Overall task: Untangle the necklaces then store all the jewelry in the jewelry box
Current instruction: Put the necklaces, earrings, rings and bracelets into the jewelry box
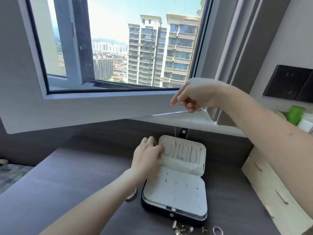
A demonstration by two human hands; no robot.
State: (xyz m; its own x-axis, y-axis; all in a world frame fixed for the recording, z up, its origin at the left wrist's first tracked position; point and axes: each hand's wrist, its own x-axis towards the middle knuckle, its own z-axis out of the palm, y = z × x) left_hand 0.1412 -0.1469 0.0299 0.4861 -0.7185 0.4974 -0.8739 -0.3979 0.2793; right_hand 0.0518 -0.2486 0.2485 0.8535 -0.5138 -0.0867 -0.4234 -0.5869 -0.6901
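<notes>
With your right hand point(194, 94) pinching the necklace point(175, 131) high above the open jewelry box point(186, 206) on the tabletop point(84, 184), lower slowly while your left hand point(147, 158), its fingers at the lid's edge too blurred to read, guides the chain in untwisted.

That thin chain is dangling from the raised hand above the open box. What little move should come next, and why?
Probably lower the right hand so the chain settles into the lid beside the necklaces hung there. The chain hangs free to the lid's top edge, and the left hand touches the lid's left side.
</notes>
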